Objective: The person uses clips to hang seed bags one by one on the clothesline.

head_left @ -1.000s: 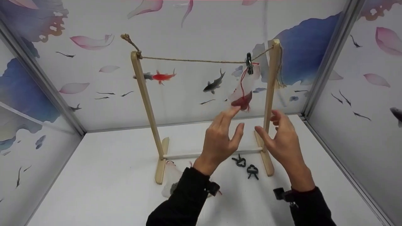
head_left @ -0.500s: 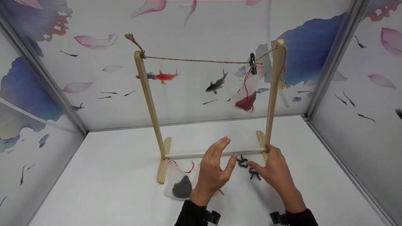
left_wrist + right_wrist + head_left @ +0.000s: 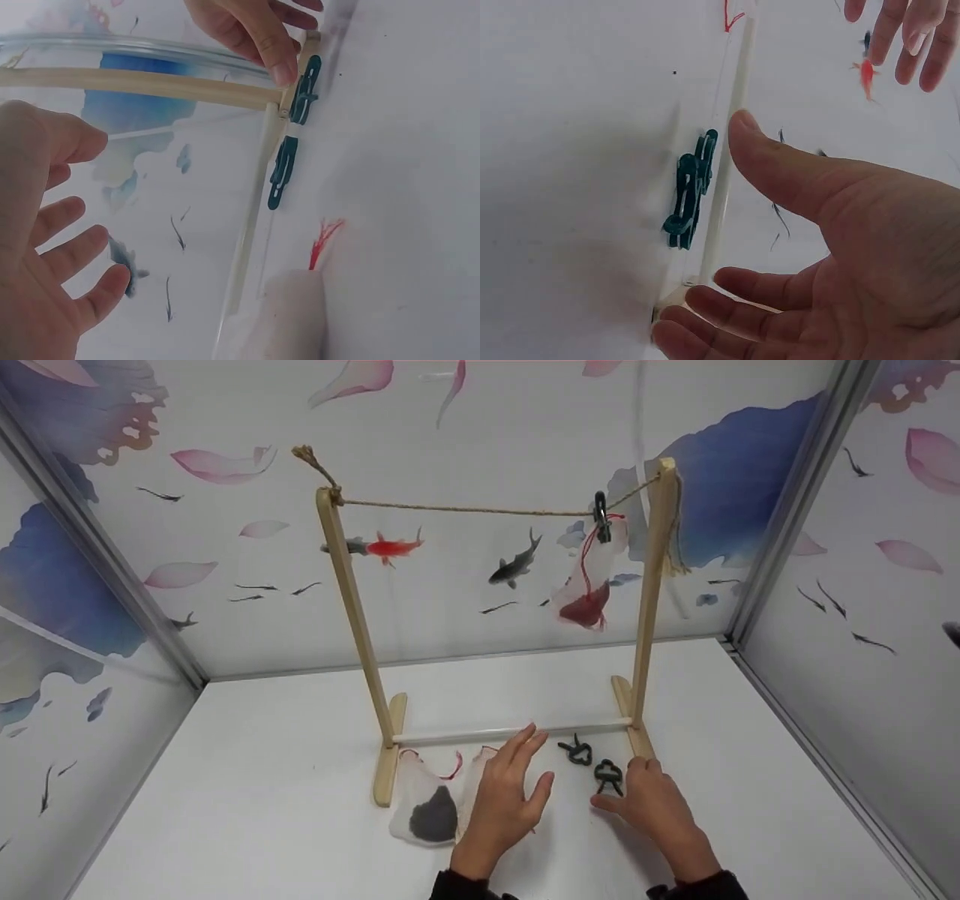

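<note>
My right hand (image 3: 660,817) is low over the table, its thumb and fingers spread on either side of the nearer dark green clip (image 3: 607,777). A second green clip (image 3: 577,751) lies just beyond it, close to the white crossbar. In the right wrist view both clips overlap, and the gap between thumb and fingers faces the nearer clip (image 3: 684,202). My left hand (image 3: 502,802) hovers with fingers spread, holding nothing. Beneath it, partly hidden, is a pale mesh pouch (image 3: 471,780); beside that lies a drawstring pouch with grey contents (image 3: 433,814).
A wooden frame with a white crossbar (image 3: 450,733) stands on the white table. Between its posts runs a twine line (image 3: 465,508). Near the right post (image 3: 651,607), a clip (image 3: 601,519) holds a pouch with dark red contents (image 3: 589,604) on the line. Printed panels surround the table.
Both hands have come down from the hanging pouch toward the table. My right hand has moved past the right post to the nearer clip. The hanging pouch stays on the line.
</note>
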Tool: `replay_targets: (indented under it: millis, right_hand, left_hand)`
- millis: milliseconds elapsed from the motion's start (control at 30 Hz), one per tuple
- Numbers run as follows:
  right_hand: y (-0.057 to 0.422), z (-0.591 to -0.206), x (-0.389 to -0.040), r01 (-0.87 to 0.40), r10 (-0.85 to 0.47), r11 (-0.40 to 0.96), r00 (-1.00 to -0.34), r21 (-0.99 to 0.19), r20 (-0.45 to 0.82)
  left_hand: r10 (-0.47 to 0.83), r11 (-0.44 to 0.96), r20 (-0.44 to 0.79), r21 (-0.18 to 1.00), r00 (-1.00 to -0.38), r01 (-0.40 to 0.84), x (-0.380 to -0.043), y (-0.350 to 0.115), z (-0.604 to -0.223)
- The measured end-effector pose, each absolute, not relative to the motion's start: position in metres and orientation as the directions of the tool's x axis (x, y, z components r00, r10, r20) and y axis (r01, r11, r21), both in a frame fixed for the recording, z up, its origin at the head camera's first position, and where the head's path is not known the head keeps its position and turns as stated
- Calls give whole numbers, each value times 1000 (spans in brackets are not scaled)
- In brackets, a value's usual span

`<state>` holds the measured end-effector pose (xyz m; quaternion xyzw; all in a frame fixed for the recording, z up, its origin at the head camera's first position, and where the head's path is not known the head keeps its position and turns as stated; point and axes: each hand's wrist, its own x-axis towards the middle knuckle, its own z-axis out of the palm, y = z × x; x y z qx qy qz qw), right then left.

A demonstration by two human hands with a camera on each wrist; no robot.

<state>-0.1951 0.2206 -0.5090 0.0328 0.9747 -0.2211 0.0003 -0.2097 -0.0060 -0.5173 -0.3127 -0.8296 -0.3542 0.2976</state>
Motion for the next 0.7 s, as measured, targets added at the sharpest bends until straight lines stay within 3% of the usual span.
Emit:
replay_targets:
  millis: [333,700]
  right_hand:
    - [229,-515,-196,171,117,885,-982,-432,-149]
    - [226,-515,-198,104,64,889,-993,-447,-103]
  left_hand:
    - [411,585,534,467,-739,663,-202,0,-528]
    - [501,657,344,446,-794,608,-199,-1,-536]
